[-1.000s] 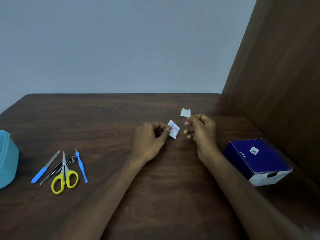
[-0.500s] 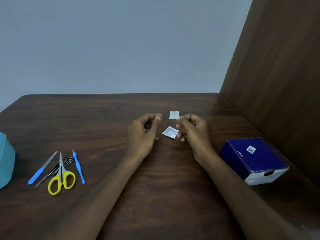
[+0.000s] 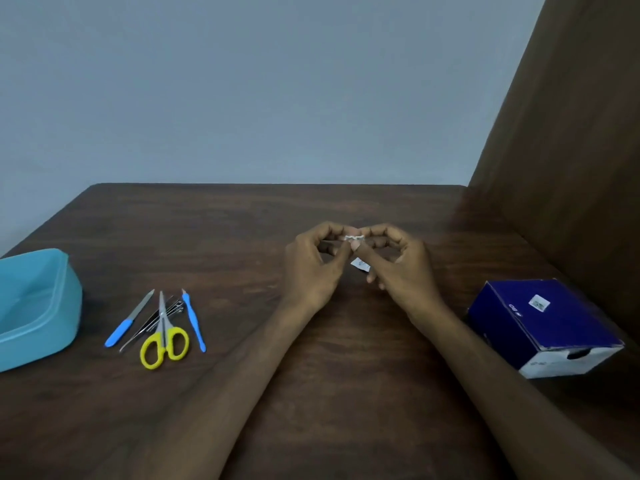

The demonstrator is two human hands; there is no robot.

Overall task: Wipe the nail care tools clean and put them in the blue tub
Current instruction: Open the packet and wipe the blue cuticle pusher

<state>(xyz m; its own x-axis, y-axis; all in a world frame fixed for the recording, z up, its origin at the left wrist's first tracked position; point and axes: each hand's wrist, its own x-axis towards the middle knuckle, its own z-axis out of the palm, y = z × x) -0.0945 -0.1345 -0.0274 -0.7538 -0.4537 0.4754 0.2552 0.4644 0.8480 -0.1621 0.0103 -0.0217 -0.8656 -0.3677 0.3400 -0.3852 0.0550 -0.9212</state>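
Grip-wise, my left hand (image 3: 313,268) and right hand (image 3: 398,266) meet fingertip to fingertip above the desk (image 3: 242,230), pinching a white wipe (image 3: 354,238).

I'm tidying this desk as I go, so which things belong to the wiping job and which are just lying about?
Job:
white wipe, pinched by left hand and right hand
yellow-handled scissors
blue-handled nail file
blue cuticle tool
blue tub

Lying about:
torn sachet
dark blue box
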